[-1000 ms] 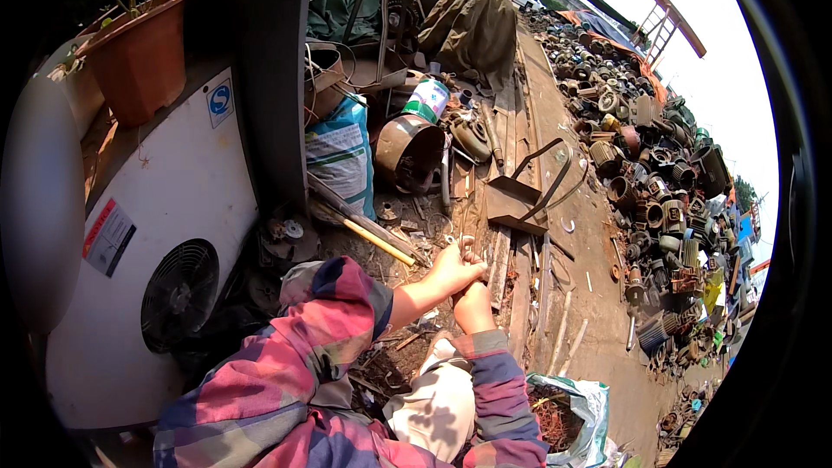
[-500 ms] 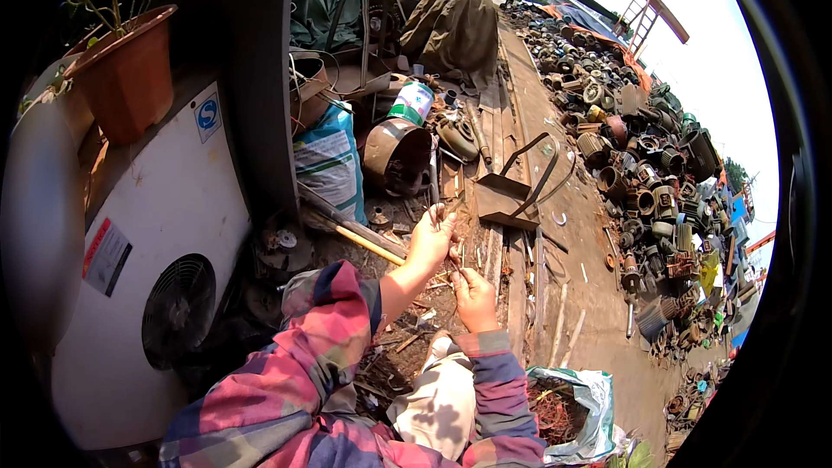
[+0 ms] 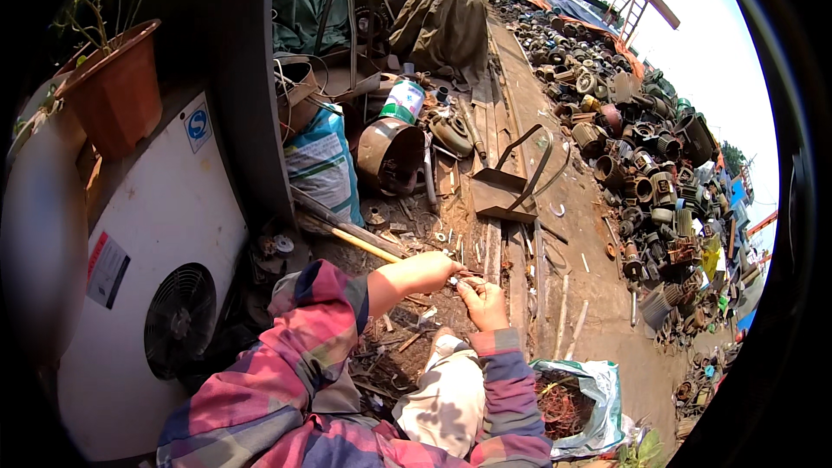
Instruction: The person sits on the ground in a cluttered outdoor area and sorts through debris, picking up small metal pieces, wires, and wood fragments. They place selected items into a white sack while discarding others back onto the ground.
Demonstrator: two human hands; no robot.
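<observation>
My left hand (image 3: pixel 431 270) and my right hand (image 3: pixel 486 306) meet in front of me, above the littered ground. Both are closed, fingertips nearly touching. Between them shows a small, thin brownish piece (image 3: pixel 471 276), too small and partly covered by my fingers for its kind to be told. Below the hands, scraps and bits of debris (image 3: pixel 425 316) lie on the dirt beside my shoe. To the right of my right forearm stands an open white and green sack (image 3: pixel 604 407) with a tangle of reddish-brown wire (image 3: pixel 562 407) in it.
A metal scoop with a looped handle (image 3: pixel 507 195) lies on the boards ahead. Left of it are a rusty drum (image 3: pixel 390 156), a blue-white sack (image 3: pixel 322 165) and a wooden pole (image 3: pixel 368 244). A white fan unit (image 3: pixel 130 338) stands left; scrap motors (image 3: pixel 650 182) are heaped right.
My left hand has come down and turned, from above my right hand to beside it. The right hand has shifted slightly right. The thin piece between them shows less.
</observation>
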